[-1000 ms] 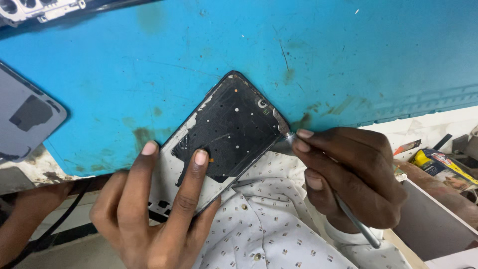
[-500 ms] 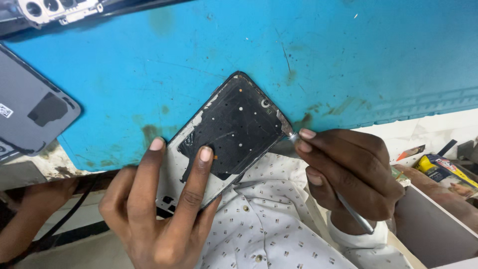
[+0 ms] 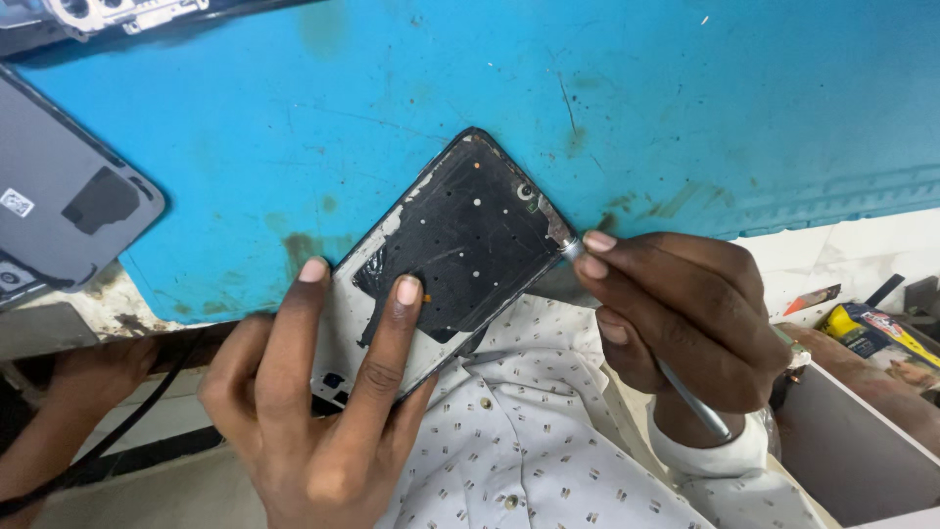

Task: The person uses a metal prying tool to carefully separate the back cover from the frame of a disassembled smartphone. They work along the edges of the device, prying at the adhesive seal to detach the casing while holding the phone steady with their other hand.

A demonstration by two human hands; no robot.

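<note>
Phone frame (image 3: 446, 264), opened up w/ its dark inner plate facing up, sits half on the blue mat (image 3: 685, 108) and half off the near edge of the desk (image 3: 842, 250), tilted diagonally so its top corner points up-right. That angle looks deliberate: it puts the upper right edge right where the tool hand can get at it.

Left hand (image 3: 313, 411) comes in from below. Index and middle fingers are spread and pressed flat on the plate and the pale lower part of the frame, palm under the overhanging end, so the frame is pinned against the mat and prob. can't slide or twist under the tool. Hand is wide, holding the frame down rather than gripping round it.

Right hand (image 3: 676, 313) is closed narrow on a thin metal tool (image 3: 685, 397), pinched pen-style near the tip btw thumb and forefinger; the shaft runs back down past the wrist. Tip touches the frame's upper right edge, just below the small camera hole. Grip that close to the tip suggests fine control is wanted, not force.

Both wrists hang over the person's white dotted shirt (image 3: 529, 460), close to the body, likely for steadiness.

Further out: a grey back cover (image 3: 69, 206) lies at the mat's left edge, well apart from the work, and a yellow packet (image 3: 876, 328) sits off to the right beside a pale tray (image 3: 852, 451). Another metal part shows at the top left, too cropped to tell what.
</note>
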